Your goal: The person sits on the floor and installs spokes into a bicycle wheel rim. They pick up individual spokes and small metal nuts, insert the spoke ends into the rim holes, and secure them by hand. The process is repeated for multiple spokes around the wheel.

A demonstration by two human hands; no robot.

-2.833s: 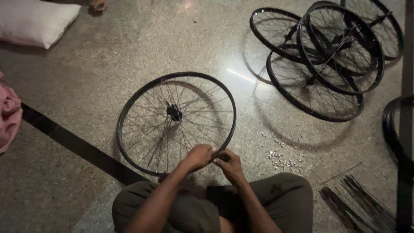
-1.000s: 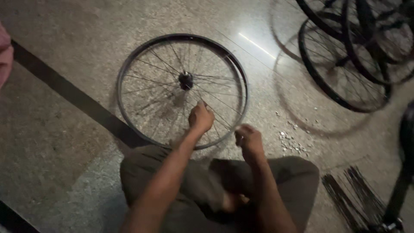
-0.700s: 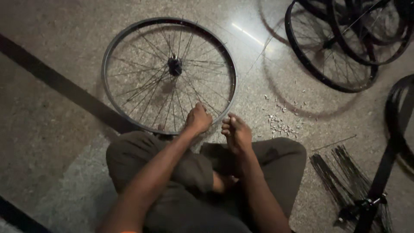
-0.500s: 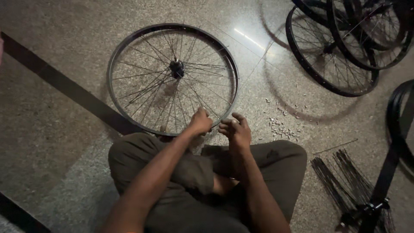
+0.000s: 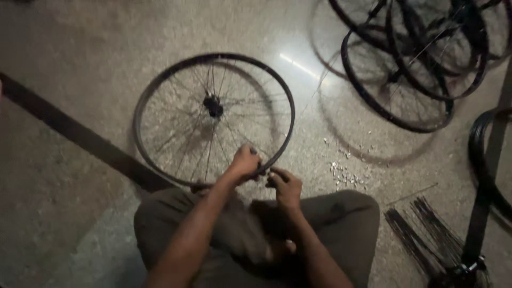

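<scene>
The person sits cross-legged on the speckled floor (image 5: 64,224). The left hand (image 5: 244,162) has its grip closed on the near rim of a spoked bicycle wheel (image 5: 213,118) lying flat ahead. The right hand (image 5: 285,184) hovers just beside the rim, fingers curled; whether it holds anything cannot be told. Loose spokes (image 5: 421,234) lie right; small nipples (image 5: 346,173) scatter nearby; stacked wheels (image 5: 421,58) lie beyond.

floor: speckled terrazzo (image 5: 69,64), dark inlay strip (image 5: 80,136); stacked spoked wheels (image 5: 421,58) upper right; small pale nipples (image 5: 346,173) scattered; loose spoke bundle (image 5: 426,240) lower right
</scene>
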